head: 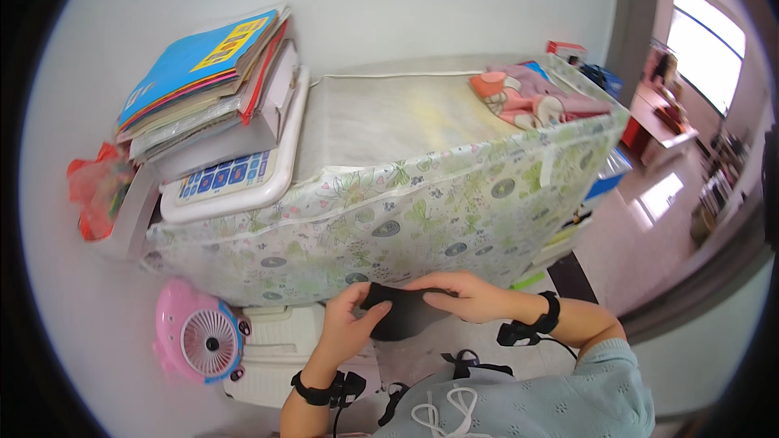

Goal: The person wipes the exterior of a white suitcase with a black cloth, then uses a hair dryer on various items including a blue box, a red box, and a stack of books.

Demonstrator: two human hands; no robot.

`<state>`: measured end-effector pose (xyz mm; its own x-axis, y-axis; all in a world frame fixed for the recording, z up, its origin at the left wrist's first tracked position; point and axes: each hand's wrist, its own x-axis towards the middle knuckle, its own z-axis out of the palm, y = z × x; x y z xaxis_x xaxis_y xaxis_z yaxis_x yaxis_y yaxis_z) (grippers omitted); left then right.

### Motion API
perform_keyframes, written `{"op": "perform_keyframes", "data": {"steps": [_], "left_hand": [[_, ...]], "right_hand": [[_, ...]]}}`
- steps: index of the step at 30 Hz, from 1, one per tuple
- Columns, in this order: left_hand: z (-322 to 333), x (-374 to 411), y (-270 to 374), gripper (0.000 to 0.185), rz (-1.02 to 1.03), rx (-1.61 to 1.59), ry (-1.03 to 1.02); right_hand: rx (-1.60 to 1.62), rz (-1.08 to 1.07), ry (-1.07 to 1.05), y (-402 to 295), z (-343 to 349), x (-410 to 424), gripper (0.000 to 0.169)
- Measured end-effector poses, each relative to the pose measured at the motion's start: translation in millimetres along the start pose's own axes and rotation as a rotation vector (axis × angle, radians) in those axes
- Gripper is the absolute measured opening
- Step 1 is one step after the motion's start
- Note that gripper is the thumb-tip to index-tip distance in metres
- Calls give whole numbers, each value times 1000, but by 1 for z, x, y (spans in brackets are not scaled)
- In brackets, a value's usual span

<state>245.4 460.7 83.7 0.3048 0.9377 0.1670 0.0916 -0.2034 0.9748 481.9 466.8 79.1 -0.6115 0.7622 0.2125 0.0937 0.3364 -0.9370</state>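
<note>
A small piece of black cloth [406, 315], possibly a sock, is stretched between my two hands in front of my body. My left hand [350, 325] pinches its left upper corner, thumb on the near side. On the other side, my right hand [471, 297] grips the upper edge between thumb and fingers. The cloth's lower part hangs free over the floor. Just beyond my hands stands a wardrobe-like unit with a floral fabric cover [420, 219]. Folded pink and mauve clothes [529, 97] lie on its top at the right.
Folders and papers [201, 73] are piled on a white-framed board [234, 185] on the cover's left end. A pink fan [210, 340] rests on a white storage box [280, 328] at lower left. A red plastic bag [97, 188] sits far left. A doorway opens at right onto another room's floor [633, 225].
</note>
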Motion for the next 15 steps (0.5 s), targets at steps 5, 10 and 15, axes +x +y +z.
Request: {"op": "perform_keyframes", "data": {"steps": [5, 10, 15], "left_hand": [[48, 12, 18, 19, 442, 467, 192], [67, 16, 16, 18, 410, 492, 511], [77, 5, 10, 18, 517, 567, 646]], "right_hand": [[25, 82, 27, 21, -46, -32, 45], [-134, 95, -5, 40, -69, -40, 52], [-158, -127, 127, 54, -52, -18, 44]]}}
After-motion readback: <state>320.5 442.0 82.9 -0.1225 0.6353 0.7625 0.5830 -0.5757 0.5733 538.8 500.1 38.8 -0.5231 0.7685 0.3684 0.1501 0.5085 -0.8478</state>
